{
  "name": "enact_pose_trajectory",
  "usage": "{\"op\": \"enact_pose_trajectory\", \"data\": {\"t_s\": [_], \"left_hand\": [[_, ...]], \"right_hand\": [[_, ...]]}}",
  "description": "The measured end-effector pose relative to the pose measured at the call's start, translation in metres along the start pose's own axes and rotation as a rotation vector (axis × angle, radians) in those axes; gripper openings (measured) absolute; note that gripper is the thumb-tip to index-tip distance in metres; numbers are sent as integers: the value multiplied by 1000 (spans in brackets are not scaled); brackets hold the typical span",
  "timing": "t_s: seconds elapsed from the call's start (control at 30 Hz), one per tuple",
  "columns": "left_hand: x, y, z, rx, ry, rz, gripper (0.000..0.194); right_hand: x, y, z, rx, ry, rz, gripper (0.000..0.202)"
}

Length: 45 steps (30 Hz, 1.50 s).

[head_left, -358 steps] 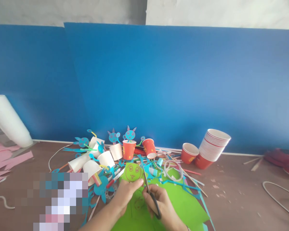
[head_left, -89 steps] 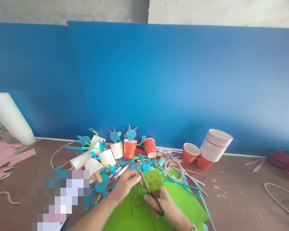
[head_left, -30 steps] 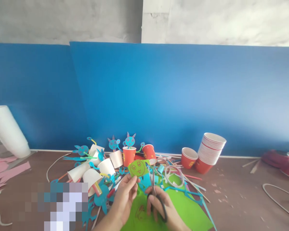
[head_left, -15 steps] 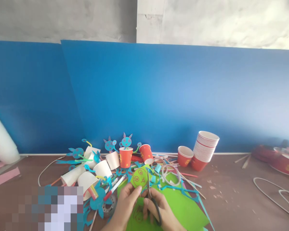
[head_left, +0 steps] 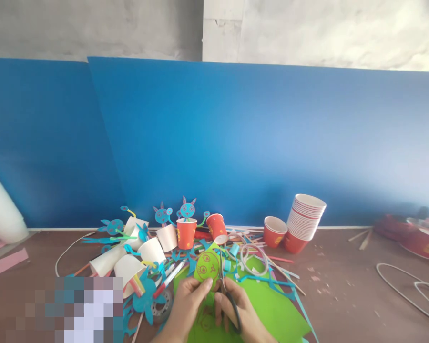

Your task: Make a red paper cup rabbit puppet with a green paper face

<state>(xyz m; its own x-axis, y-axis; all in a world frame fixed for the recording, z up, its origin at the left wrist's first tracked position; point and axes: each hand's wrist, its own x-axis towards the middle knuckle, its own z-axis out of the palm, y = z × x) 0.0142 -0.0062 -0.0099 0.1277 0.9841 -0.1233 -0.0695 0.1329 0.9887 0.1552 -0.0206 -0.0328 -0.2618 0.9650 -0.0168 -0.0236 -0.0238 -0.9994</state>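
Note:
Between the thumb and fingers of my left hand (head_left: 188, 302) is a green paper cutout (head_left: 206, 267) with an animal face drawn on it in dark lines. My right hand (head_left: 240, 305) grips black-handled scissors (head_left: 221, 274), their blades pointing up along the cutout's right edge. Under both hands lies a larger green paper sheet (head_left: 268, 307), with more drawn lines showing near my fingers. Part of the scissor handles is hidden by my right fingers.
A red paper cup (head_left: 187, 234) with a blue rabbit figure stands behind my hands. White cups (head_left: 127, 269), blue scraps and markers (head_left: 169, 278) crowd the left. A cup stack (head_left: 305, 221) stands at the back right. A roll of tape (head_left: 162, 306) lies beside my left wrist.
The green cutout has turned slightly in my left hand, and the scissors have shifted a little beside its right edge. Both hands keep their hold.

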Motion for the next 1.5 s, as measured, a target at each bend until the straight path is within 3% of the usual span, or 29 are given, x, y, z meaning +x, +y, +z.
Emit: {"op": "enact_pose_trajectory", "data": {"t_s": [0.23, 0.67, 0.9, 1.5], "left_hand": [[0, -6, 0, 58, 35, -25, 51], [1, -8, -1, -32, -58, -56, 50], [4, -13, -5, 4, -95, 2, 48], [1, -2, -6, 89, -102, 46, 47]], "right_hand": [[-1, -5, 2, -4, 62, 32, 54], [1, 0, 3, 92, 95, -11, 54], [1, -1, 2, 106, 83, 10, 54], [4, 0, -1, 70, 124, 36, 49]]}}
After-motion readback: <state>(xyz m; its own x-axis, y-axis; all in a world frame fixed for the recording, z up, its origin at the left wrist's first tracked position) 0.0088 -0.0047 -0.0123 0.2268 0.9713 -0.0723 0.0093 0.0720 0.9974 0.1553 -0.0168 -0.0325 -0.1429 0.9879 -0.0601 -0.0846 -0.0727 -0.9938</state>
